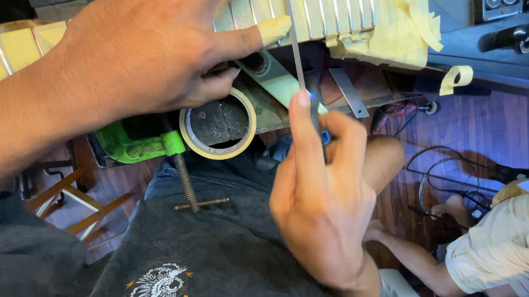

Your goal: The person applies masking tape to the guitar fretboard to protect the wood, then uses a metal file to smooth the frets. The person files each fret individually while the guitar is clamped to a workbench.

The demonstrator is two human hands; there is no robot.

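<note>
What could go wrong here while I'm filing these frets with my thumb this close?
1. The narrow file in the right hand runs right beside the taped left thumb; a slip might nick it.
2. The file might slide off a fret onto the masking-taped fretboard and cut the tape.

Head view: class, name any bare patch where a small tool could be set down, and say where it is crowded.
Hardly any: only a bare bench strip right of the metal file. Crowded around the taped fretboard, tape roll, green clamp and both hands.
</note>
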